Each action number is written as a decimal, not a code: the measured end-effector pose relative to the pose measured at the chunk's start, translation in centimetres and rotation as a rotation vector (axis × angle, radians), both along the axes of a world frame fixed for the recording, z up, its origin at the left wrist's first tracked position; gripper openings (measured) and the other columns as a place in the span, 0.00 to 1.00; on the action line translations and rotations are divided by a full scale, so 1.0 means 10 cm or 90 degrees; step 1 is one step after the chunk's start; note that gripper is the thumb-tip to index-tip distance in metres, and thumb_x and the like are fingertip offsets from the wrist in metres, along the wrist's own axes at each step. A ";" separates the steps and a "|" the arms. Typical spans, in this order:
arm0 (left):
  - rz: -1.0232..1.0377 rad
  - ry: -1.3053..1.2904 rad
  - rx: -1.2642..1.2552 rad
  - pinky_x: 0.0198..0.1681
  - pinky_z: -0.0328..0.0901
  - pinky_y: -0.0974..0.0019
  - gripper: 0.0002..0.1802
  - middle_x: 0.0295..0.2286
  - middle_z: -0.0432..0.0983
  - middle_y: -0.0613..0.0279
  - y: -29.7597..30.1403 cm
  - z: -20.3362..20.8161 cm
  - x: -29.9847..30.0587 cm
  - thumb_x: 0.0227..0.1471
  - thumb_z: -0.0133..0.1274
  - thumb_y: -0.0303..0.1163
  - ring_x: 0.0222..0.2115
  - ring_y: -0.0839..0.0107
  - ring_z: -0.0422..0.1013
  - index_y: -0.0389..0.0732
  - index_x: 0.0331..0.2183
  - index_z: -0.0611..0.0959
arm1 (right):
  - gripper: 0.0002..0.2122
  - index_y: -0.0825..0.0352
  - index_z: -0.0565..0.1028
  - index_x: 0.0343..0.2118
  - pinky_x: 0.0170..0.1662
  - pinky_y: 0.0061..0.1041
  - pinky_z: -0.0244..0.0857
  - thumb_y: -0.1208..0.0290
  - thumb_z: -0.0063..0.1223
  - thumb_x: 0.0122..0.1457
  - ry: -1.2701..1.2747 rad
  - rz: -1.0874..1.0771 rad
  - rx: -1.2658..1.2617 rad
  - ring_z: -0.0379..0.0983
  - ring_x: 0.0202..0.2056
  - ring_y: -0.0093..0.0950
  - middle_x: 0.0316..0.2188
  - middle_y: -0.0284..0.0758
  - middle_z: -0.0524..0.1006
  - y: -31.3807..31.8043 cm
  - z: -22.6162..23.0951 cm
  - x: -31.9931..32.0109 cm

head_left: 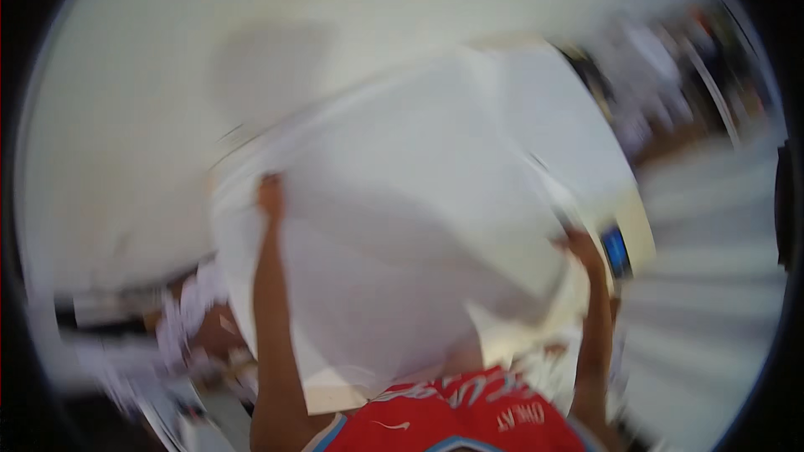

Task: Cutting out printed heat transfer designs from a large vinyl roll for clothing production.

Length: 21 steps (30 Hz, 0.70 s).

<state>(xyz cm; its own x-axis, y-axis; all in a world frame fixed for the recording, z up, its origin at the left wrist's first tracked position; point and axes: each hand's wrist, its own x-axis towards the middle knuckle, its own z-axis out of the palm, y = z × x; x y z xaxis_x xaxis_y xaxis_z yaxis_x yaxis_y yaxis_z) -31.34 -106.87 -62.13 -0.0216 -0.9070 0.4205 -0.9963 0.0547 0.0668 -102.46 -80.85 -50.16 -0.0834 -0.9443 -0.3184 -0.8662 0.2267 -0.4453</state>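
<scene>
A large white sheet (377, 201), apparently cloth, spreads over a pale, light-edged table (641, 234) in front of me. Near the sheet's far left part, my left hand (270, 194) is closed on it, arm stretched forward. My right hand (582, 247) is closed at the sheet's right side, where a long fold runs from the far edge down to the fingers. A small dark shape shows beside those fingers, too smeared to name. Motion blurs the whole view, and the fingertips of both hands are unclear.
A phone with a blue screen (616, 251) lies at the table's right edge, close to my right hand. A pale wall (151, 117) rises beyond the table. Blurred white piles (649, 75) stand at the far right, with more clutter (197, 310) at the left.
</scene>
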 end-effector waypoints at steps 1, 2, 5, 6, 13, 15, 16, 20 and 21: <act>0.077 0.128 0.023 0.47 0.62 0.56 0.16 0.37 0.77 0.52 0.09 -0.03 -0.08 0.55 0.46 0.38 0.40 0.58 0.71 0.37 0.36 0.81 | 0.23 0.68 0.71 0.50 0.27 0.27 0.65 0.64 0.56 0.52 -0.153 -0.115 0.014 0.72 0.23 0.25 0.24 0.36 0.78 0.02 -0.01 0.01; 0.215 0.062 0.077 0.49 0.59 0.52 0.17 0.39 0.76 0.53 0.07 0.00 -0.20 0.55 0.45 0.40 0.42 0.56 0.69 0.38 0.38 0.80 | 0.16 0.74 0.77 0.33 0.26 0.26 0.62 0.62 0.52 0.55 -0.204 -0.169 0.000 0.67 0.21 0.24 0.20 0.35 0.75 0.07 -0.03 0.02; 0.300 0.185 -0.071 0.55 0.53 0.50 0.23 0.44 0.71 0.45 0.44 0.30 -0.60 0.53 0.47 0.41 0.48 0.52 0.64 0.32 0.43 0.75 | 0.20 0.75 0.76 0.38 0.37 0.33 0.67 0.58 0.52 0.56 -0.104 -0.214 -0.039 0.73 0.30 0.33 0.30 0.43 0.78 0.06 -0.30 0.08; 0.286 0.281 -0.037 0.57 0.51 0.49 0.28 0.44 0.70 0.45 0.71 0.46 -0.67 0.51 0.50 0.44 0.49 0.52 0.62 0.32 0.47 0.72 | 0.27 0.55 0.74 0.50 0.49 0.33 0.67 0.45 0.56 0.50 0.022 0.123 -0.289 0.72 0.46 0.41 0.48 0.46 0.73 0.08 -0.40 0.11; 0.422 0.272 0.093 0.61 0.43 0.48 0.38 0.56 0.55 0.45 3.23 0.98 -0.91 0.51 0.51 0.47 0.59 0.50 0.49 0.41 0.58 0.60 | 0.35 0.71 0.76 0.30 0.32 0.39 0.70 0.33 0.56 0.41 0.250 -0.296 -0.219 0.75 0.29 0.41 0.28 0.45 0.77 0.26 -0.53 0.53; 0.429 0.234 0.123 0.63 0.40 0.48 0.37 0.58 0.51 0.45 3.69 0.95 -0.97 0.51 0.50 0.48 0.61 0.50 0.46 0.44 0.59 0.60 | 0.35 0.70 0.76 0.32 0.33 0.40 0.69 0.33 0.55 0.43 0.262 -0.266 -0.258 0.75 0.31 0.42 0.30 0.45 0.77 0.24 -0.42 0.59; 0.429 0.227 0.099 0.63 0.40 0.48 0.37 0.58 0.51 0.45 3.79 0.93 -0.96 0.51 0.50 0.48 0.61 0.50 0.46 0.44 0.59 0.60 | 0.35 0.70 0.75 0.33 0.33 0.41 0.69 0.34 0.54 0.44 0.269 -0.238 -0.291 0.75 0.32 0.42 0.33 0.46 0.76 0.19 -0.39 0.62; 0.424 0.180 0.140 0.63 0.38 0.47 0.37 0.60 0.46 0.45 4.15 0.90 -0.99 0.52 0.48 0.50 0.62 0.50 0.42 0.46 0.59 0.60 | 0.22 0.73 0.73 0.44 0.44 0.40 0.66 0.55 0.50 0.58 0.386 -0.033 -0.431 0.72 0.42 0.42 0.43 0.48 0.74 0.30 -0.14 0.68; 0.438 0.151 0.149 0.63 0.38 0.46 0.37 0.60 0.46 0.45 4.16 0.90 -1.02 0.53 0.48 0.50 0.62 0.50 0.42 0.46 0.59 0.60 | 0.24 0.71 0.70 0.47 0.47 0.42 0.64 0.54 0.50 0.58 0.338 -0.036 -0.456 0.68 0.47 0.45 0.47 0.49 0.70 0.33 -0.12 0.76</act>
